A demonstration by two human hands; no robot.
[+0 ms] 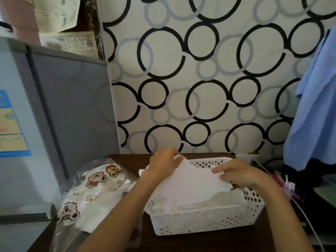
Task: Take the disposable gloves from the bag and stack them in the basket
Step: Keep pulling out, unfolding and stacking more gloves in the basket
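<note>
White and thin, a disposable glove [192, 180] was spread above the basket [205, 220], held at two edges. The left hand [163, 164] pinched its far corner at about eleven o'clock of the basket, fingers curled over the film. The right hand [240, 174] gripped the near-right edge at about two o'clock, fingertips pressed down on it. The basket was white plastic with perforated walls and sat on a dark brown table [131, 160]; inside it lay more pale, crumpled gloves [196, 202], piled loosely under the held one.

At nine o'clock of the basket, just beside it, lay a clear plastic bag [87, 193] printed with cartoon bear faces, with white contents showing through; the left forearm crossed over its near-right part. At three o'clock of the basket a thin white cable [307, 219] ran down the table edge near some pink clutter [289, 186] that was too blurred to tell. A grey fridge [60, 110] stood at ten o'clock, and blue cloth [316, 110] hung at two o'clock before a wall covering [200, 79] patterned with black and grey circles.
</note>
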